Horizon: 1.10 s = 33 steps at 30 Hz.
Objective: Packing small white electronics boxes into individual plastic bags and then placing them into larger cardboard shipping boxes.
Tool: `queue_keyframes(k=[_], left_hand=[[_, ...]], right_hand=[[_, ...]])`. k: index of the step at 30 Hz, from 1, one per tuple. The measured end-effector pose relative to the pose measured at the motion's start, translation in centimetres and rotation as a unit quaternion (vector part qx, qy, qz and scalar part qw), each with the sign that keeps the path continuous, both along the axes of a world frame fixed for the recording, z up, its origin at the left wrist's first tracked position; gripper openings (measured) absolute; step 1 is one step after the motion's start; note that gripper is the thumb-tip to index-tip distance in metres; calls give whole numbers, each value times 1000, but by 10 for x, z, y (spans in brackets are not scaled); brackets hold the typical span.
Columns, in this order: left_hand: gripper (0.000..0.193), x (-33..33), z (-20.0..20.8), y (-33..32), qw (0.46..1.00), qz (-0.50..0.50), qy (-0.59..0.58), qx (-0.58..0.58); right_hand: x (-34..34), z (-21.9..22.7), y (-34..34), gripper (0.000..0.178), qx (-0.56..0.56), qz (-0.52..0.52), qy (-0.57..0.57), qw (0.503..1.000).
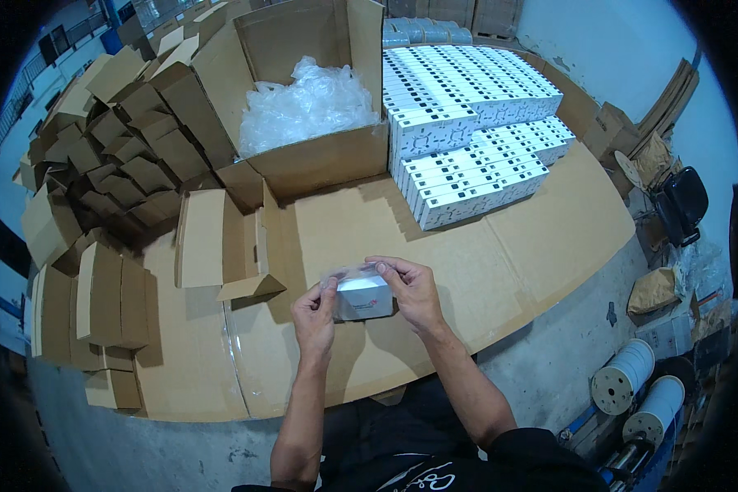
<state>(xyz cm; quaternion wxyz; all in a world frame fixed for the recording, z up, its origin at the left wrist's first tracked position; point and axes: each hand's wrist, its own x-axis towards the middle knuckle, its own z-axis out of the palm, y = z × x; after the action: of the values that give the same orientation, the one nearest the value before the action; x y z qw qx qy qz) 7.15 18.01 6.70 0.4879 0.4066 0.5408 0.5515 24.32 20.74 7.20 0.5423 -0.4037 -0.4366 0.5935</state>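
A small white box [362, 298] sits at the middle of the near part of the cardboard-covered table, in front of me. Clear plastic film, seemingly a bag [354, 271], lies over its top and far edge. My left hand [312, 318] pinches the film at the box's left side, thumb up. On the other side my right hand [415, 293] grips the film near the box's upper right corner, with thumb and forefinger close together. How far the film reaches around the box I cannot tell.
An open carton [328, 160] of crumpled clear bags stands at the back. White boxes [476, 197] are stacked in rows to its right. Open brown cartons [172, 148] pile up at left, with one [250, 254] nearer me. Wire spools [623, 377] stand on the floor at right.
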Motion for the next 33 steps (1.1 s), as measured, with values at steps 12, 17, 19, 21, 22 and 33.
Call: queue_keyframes(k=[12, 17, 19, 21, 22, 33], left_hand=[[28, 8, -20, -2, 965, 69, -249, 39], [26, 2, 5, -8, 995, -66, -75, 9], [26, -6, 5, -8, 992, -102, -58, -35], [20, -15, -6, -4, 989, -125, 21, 82], [20, -18, -6, -4, 989, -125, 20, 82], [12, 2, -13, -1, 996, 0, -81, 29]], right_hand=[[10, -12, 0, 38, 67, 59, -54, 995], [26, -8, -2, 24, 76, 114, -82, 987], [28, -4, -3, 21, 99, 114, -106, 983], [29, 3, -4, 18, 121, 112, -129, 978], [30, 8, -5, 13, 116, 116, -149, 975], [19, -2, -8, 20, 0, 83, -46, 996]])
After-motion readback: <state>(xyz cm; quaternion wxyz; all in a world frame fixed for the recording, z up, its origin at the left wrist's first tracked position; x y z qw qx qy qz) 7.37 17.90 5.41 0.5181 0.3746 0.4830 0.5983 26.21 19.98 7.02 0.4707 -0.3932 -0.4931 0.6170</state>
